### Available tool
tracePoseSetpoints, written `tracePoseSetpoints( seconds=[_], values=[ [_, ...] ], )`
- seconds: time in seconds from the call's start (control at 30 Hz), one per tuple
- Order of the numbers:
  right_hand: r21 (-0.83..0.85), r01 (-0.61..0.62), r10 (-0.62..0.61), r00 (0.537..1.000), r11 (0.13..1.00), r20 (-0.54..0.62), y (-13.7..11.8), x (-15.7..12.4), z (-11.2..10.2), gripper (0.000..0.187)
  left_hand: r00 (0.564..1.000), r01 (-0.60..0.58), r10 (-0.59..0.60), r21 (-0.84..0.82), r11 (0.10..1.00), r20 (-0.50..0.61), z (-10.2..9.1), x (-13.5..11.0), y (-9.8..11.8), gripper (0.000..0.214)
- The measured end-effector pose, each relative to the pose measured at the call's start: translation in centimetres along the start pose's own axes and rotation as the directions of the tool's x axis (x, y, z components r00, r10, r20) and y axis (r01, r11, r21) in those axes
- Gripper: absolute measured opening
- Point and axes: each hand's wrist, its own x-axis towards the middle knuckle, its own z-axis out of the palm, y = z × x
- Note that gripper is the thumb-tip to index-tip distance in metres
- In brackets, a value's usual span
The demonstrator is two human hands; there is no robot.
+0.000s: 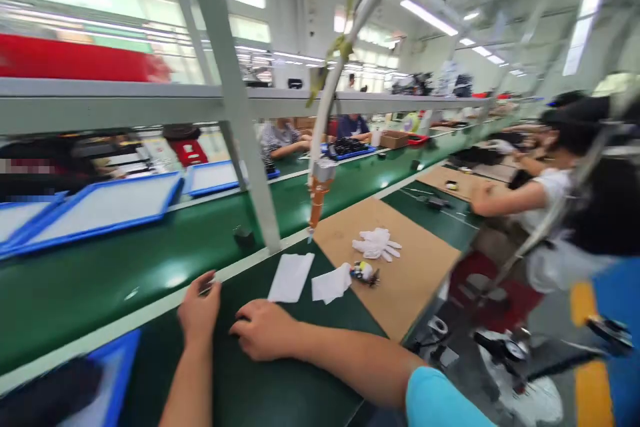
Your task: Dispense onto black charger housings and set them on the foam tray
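My left hand [199, 310] is raised at the near edge of the conveyor, fingers curled and thumb close to the fingertips. A small thing seems to sit between them, too small to make out. Low over the dark green bench mat [240, 393] is my right hand [267, 330], loosely bent, with a gap between thumb and forefinger and nothing visible in it. Beyond it lie a white sheet [291, 277] and some smaller white pieces [330, 283]. An orange-bodied hanging tool [317, 203] points down at the mat's far edge.
A brown board [400, 293] carries a white glove [377, 243] and a small part with wires [365, 273]. The green conveyor [200, 233] runs along the bench, with blue-rimmed trays [173, 188] beyond. A metal post [250, 147] stands close. A co-worker [540, 193] sits at right.
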Motion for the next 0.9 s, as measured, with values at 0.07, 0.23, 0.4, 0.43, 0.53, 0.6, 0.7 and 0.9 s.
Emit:
tracePoseSetpoints(
  seconds=[0.07, 0.23, 0.4, 0.43, 0.53, 0.6, 0.7, 0.9],
  values=[
    [0.041, -0.045, 0.046, 0.999, 0.998, -0.014, 0.0, -0.3, -0.1, 0.025, 0.999, -0.040, 0.039, -0.024, 0.999, -0.016, 0.4, -0.3, -0.2, 0.032],
    [0.128, -0.035, 0.039, 0.999, 0.991, -0.025, 0.0, -0.6, 0.3, 0.026, 0.990, -0.125, 0.122, -0.030, 0.992, -0.068, 1.5, 0.1, -1.7, 0.032],
    [0.104, -0.070, 0.071, 0.997, 0.992, -0.006, -1.0, -0.5, 0.3, 0.023, 0.990, -0.141, 0.140, -0.057, 0.988, -0.024, 2.9, 2.0, -1.0, 0.053],
    [0.096, -0.074, 0.074, 0.997, 0.993, -0.004, -1.0, -0.4, 0.3, 0.023, 0.990, -0.139, 0.139, -0.063, 0.988, -0.012, 3.2, 2.8, -0.6, 0.060],
    [0.075, -0.070, 0.071, 0.997, 0.995, -0.010, -1.0, -0.2, 0.3, 0.021, 0.992, -0.123, 0.124, -0.094, 0.988, 0.008, 3.8, 5.6, 0.7, 0.076],
    [0.062, -0.061, 0.062, 0.998, 0.996, -0.020, -0.8, -0.1, 0.3, 0.019, 0.994, -0.103, 0.106, -0.130, 0.986, 0.022, 3.6, 7.0, 1.6, 0.081],
    [0.049, -0.053, 0.055, 0.998, 0.997, -0.039, -0.5, 0.1, 0.3, 0.018, 0.995, -0.058, 0.074, -0.202, 0.978, 0.070, 2.8, 8.0, 2.8, 0.074],
    [0.070, -0.058, 0.061, 0.997, 0.996, -0.045, -0.6, 0.1, 0.3, 0.019, 0.970, 0.073, 0.037, -0.431, 0.900, 0.242, -0.5, 6.0, 5.7, 0.057]
  ],
)
